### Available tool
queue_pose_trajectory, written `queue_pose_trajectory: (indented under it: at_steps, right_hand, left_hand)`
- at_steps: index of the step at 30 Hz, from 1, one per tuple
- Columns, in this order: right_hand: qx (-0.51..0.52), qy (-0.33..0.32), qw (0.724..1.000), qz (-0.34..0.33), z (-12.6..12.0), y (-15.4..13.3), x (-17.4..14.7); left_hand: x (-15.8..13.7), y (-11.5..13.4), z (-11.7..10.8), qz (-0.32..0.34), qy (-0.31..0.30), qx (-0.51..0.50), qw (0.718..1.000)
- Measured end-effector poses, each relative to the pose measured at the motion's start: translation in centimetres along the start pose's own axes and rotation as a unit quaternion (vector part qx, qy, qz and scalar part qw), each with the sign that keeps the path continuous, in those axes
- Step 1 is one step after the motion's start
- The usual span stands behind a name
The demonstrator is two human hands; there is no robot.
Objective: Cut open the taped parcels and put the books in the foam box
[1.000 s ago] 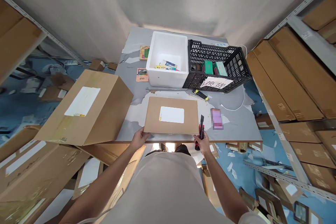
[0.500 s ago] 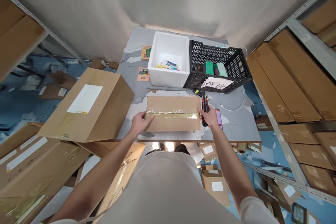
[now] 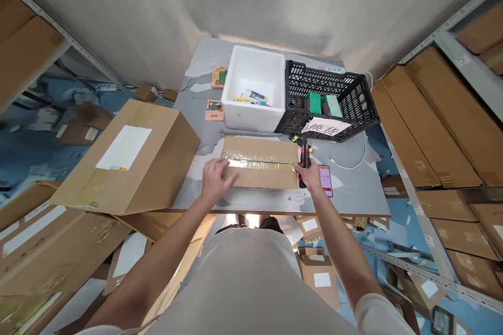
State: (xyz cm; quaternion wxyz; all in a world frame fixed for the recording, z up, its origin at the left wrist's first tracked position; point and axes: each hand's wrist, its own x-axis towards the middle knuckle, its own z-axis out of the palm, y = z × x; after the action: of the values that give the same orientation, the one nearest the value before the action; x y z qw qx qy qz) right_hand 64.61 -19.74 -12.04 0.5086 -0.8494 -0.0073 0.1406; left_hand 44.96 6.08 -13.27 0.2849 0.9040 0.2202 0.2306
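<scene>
Flat carton (image 3: 261, 178): on the desk (image 3: 353, 193), near its front edge, directly before the person. Long side runs left to right. Clear, yellowish tape (image 3: 259, 165) runs along the seam of the top face and reflects the light.

Left hand (image 3: 215, 180): at the carton's left end, thumb and fingers apart, loosely spread. How firmly it presses cannot be told.

Right hand (image 3: 310, 174): curled round a red-and-black utility knife (image 3: 304, 159), which points away from the body; its fingertips also meet the carton's right end. Cannot tell whether the blade is out.

Right of that hand: phone (image 3: 326, 182), lying flat, screen lit pinkish purple, partly covered by the wrist. Just beyond the knife: a yellow-and-black cutter (image 3: 294, 138), partly hidden.

Behind the carton, side by side: white foam box (image 3: 253, 119) with small colourful packets (image 3: 251, 97) at its bottom; black plastic crate (image 3: 288, 124) with a green box (image 3: 314, 103) and a paler box (image 3: 333, 106) inside, a handwritten paper sign (image 3: 326, 126) on its front. Left of the foam box: an orange booklet (image 3: 214, 110).

Left side of desk: large carton (image 3: 157, 162), white label (image 3: 123, 147) on top, its near corner overhanging the front edge. White cable (image 3: 349, 168) lies at right.
</scene>
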Motion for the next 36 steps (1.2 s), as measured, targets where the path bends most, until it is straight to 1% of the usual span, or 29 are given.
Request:
queue_pose_trajectory:
  at_steps: [1,2,3,4,5,6,7,9,10,11,13,14,16,19,23,27,28,30,33,34,36]
  right_hand:
    - [-0.044,0.014,0.999,-0.024,-0.1,-0.2,-0.2]
    - [-0.091,0.03,0.993,-0.061,-0.2,-0.6,-0.4]
    - [-0.134,0.04,0.984,-0.109,-0.2,-1.1,-0.7]
    - [-0.169,0.032,0.972,-0.162,-0.1,-1.9,-1.1]
    - [-0.197,0.001,0.956,-0.218,0.2,-2.8,-1.3]
    - [-0.222,-0.054,0.934,-0.273,0.6,-3.9,-1.6]
    - [-0.245,-0.124,0.905,-0.324,1.3,-5.0,-1.8]
    - [-0.295,-0.261,0.829,-0.398,3.1,-7.1,-1.9]
    - [-0.322,-0.31,0.79,-0.42,4.1,-8.1,-1.9]
    - [-0.349,-0.342,0.757,-0.434,5.1,-8.9,-1.8]
    - [-0.399,-0.374,0.707,-0.448,6.9,-10.1,-1.7]
    - [-0.419,-0.379,0.689,-0.453,7.6,-10.5,-1.6]
    - [-0.45,-0.38,0.662,-0.463,8.5,-11.1,-1.6]
    - [-0.479,-0.386,0.635,-0.468,8.8,-12.1,-1.7]
    - [-0.496,-0.404,0.617,-0.458,8.6,-13.5,-1.3]
    - [-0.548,-0.396,0.592,-0.439,8.0,-14.0,-1.0]
    - [-0.558,-0.392,0.588,-0.435,7.8,-14.0,-1.1]
    - [-0.567,-0.381,0.589,-0.432,7.3,-13.7,-1.2]
    - [-0.586,-0.365,0.589,-0.42,5.4,-13.2,-1.1]
    - [-0.602,-0.361,0.584,-0.407,4.3,-13.0,-0.9]
    - [-0.641,-0.352,0.571,-0.373,1.3,-12.2,-0.2]
  left_hand:
    - [-0.5,0.3,0.1,0.058,-0.037,0.01,0.998]
    - [-0.9,0.6,0.2,0.103,-0.075,0.017,0.992]
    - [-1.3,0.9,0.3,0.13,-0.104,0.024,0.986]
    - [-1.6,1.1,0.4,0.142,-0.12,0.032,0.982]
    - [-1.7,1.2,0.6,0.144,-0.127,0.039,0.981]
    - [-1.8,1.3,0.7,0.142,-0.128,0.045,0.981]
    - [-1.9,1.3,0.8,0.14,-0.127,0.048,0.981]
    - [-1.8,1.2,0.8,0.141,-0.125,0.049,0.981]
    - [-1.8,1.2,0.8,0.141,-0.125,0.048,0.981]
    - [-1.8,1.1,0.8,0.142,-0.123,0.047,0.981]
    - [-1.7,1.0,0.7,0.142,-0.118,0.043,0.982]
    - [-1.7,1.0,0.8,0.142,-0.115,0.04,0.982]
    - [-1.7,0.9,0.8,0.144,-0.111,0.037,0.983]
    - [-1.7,0.8,0.9,0.149,-0.109,0.036,0.982]
    - [-1.7,0.7,1.0,0.144,-0.108,0.039,0.983]
    - [-1.5,0.7,0.9,0.142,-0.119,0.048,0.982]
    - [-1.5,0.7,0.9,0.145,-0.119,0.052,0.981]
    - [-1.5,0.7,0.9,0.153,-0.116,0.062,0.979]
    - [-1.5,0.7,0.9,0.16,-0.11,0.072,0.978]
    - [-1.5,0.7,0.9,0.16,-0.108,0.074,0.978]
    - [-1.5,0.7,1.0,0.16,-0.107,0.081,0.978]
